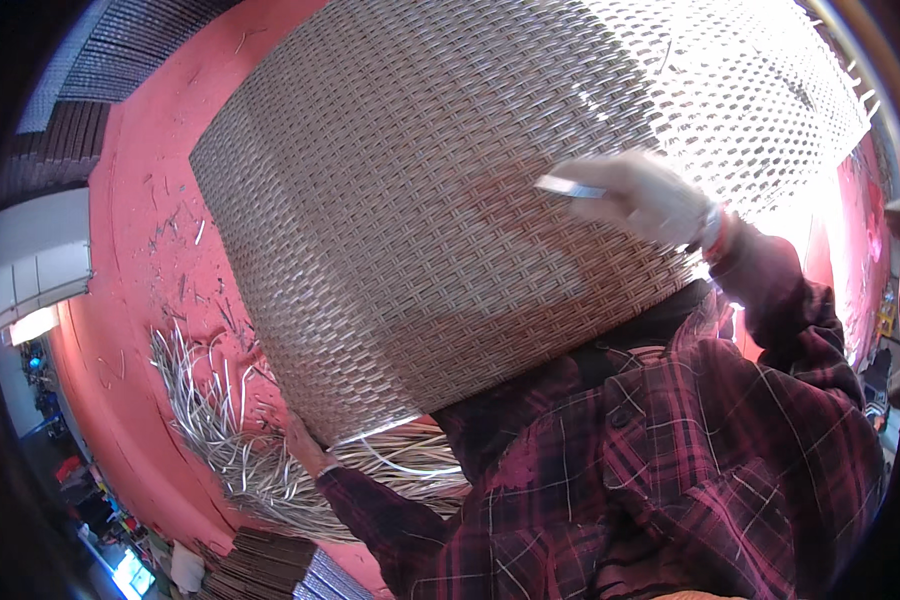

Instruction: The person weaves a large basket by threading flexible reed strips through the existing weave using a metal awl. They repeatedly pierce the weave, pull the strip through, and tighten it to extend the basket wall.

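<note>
Right hand grips a short flat silver tool over that wide brown wicker panel, left hand at its near-left corner (can't tell if gripping), so one slip might scratch it.

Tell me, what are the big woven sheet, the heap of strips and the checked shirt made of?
Woven sheet: probably plastic, brown and glossy, since its even, flat strands throw back bright glints.
Heap of strips: maybe plastic too, shiny and curving, though cane is possible.
Checked shirt: cloth, with a dull finish and soft folds.
</note>
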### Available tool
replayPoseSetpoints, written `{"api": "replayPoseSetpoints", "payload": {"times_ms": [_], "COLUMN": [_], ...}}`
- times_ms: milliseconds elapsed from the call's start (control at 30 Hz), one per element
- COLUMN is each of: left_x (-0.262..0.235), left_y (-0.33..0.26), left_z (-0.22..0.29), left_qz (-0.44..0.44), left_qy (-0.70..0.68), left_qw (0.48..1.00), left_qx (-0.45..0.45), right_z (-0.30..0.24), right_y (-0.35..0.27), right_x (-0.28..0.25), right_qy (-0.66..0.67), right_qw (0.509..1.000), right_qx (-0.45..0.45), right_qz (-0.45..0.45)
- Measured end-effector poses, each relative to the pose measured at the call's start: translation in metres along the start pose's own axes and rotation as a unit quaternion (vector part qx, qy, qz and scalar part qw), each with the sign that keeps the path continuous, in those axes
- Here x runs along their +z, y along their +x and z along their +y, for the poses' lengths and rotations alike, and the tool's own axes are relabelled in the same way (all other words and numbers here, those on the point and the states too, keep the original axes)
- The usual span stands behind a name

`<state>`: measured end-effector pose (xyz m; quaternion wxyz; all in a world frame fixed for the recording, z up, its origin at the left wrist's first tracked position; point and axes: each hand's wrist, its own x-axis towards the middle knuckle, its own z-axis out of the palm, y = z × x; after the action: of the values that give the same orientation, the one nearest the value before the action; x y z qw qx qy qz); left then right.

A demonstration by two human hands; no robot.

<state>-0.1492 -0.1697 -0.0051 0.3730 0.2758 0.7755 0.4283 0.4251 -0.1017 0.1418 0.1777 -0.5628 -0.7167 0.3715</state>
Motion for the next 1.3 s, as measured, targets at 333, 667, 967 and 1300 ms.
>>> {"api": "replayPoseSetpoints", "payload": {"times_ms": [333, 667, 967, 1300], "left_x": [0.005, 0.025, 0.143, 0.282], "left_y": [-0.041, -0.069, -0.079, -0.151], "left_z": [0.007, 0.004, 0.093, 0.155], "left_qz": [-0.047, -0.079, -0.224, -0.333], "left_qy": [0.097, 0.239, 0.227, -0.299], "left_qw": [0.994, 0.965, 0.846, 0.891], "left_qx": [0.008, 0.072, 0.428, -0.079], "right_z": [-0.021, -0.015, -0.051, -0.055], "right_y": [0.066, 0.049, 0.076, 0.079], "right_x": [0.068, 0.091, 0.112, 0.099], "right_qy": [-0.171, -0.068, 0.164, 0.011], "right_qw": [0.985, 0.997, 0.971, 0.993], "right_qx": [0.027, -0.029, -0.131, -0.053], "right_qz": [-0.018, 0.031, 0.114, 0.106]}}
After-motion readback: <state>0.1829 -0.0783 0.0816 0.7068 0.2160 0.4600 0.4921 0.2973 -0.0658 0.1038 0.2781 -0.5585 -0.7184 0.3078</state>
